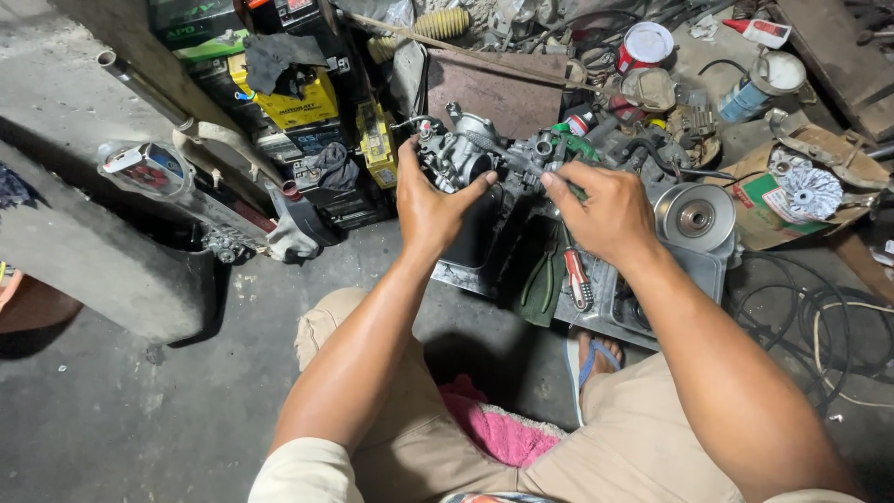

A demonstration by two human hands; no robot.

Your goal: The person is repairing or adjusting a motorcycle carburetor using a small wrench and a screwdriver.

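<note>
My left hand (430, 207) grips a grey metal carburettor (463, 147), held up over a metal tray (610, 312). My right hand (601, 210) is closed around a green-handled screwdriver (575, 144) whose shaft points left into the carburettor body. Both hands are close together at the middle of the view, above the tray. Below them, pliers with red handles (577, 277) and a green-handled tool (540, 279) lie in the tray.
A round metal pulley (696, 218) lies at the tray's right. Batteries (289, 98) are stacked at the back left, a spray can (759, 86) and a tin (643, 45) at the back right. Cables (819, 317) coil on the floor at right. A pink cloth (498, 430) lies in my lap.
</note>
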